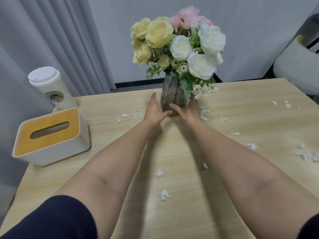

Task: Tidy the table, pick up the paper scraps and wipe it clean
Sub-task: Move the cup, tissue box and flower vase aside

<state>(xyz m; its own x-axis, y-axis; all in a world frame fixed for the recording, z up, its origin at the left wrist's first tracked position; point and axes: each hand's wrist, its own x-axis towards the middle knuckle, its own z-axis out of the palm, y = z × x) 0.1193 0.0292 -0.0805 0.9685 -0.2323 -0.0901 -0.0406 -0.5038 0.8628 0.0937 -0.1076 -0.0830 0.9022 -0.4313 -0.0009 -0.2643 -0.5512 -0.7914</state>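
Both of the person's arms reached forward across a pale wood tabletop (241, 118). The left hand (153, 110) and right hand (187, 109) flanked a grey glass vase (170, 96), one on each side of its lower half. The fingers of both looked fairly straight and spread, the thumbs angled in toward each other in front of the base. The palms seemed to be against the glass or just beside it; I could not tell whether they pressed it yet, and neither hand had curled around it.

Above the hands rose a large, top-heavy bunch of flowers (179, 45), yellow, white and pink. Small white paper scraps (164, 194) lay scattered between the forearms, just beyond the right hand beside the vase, and well off to its right. Far to the left of the left hand sat a tissue box (50, 135), and behind it a lidded cup (50, 87) leaning out near the tabletop's edge.

To my eye the main risk was the vase. Held only by flat palms low down, smooth glass could slip, and the heavy blooms could tip it over if it were lifted or slid quickly. Dragging it might also push the nearest scraps along or trap them under the base. The cup looked ready to topple if the tabletop were jolted.
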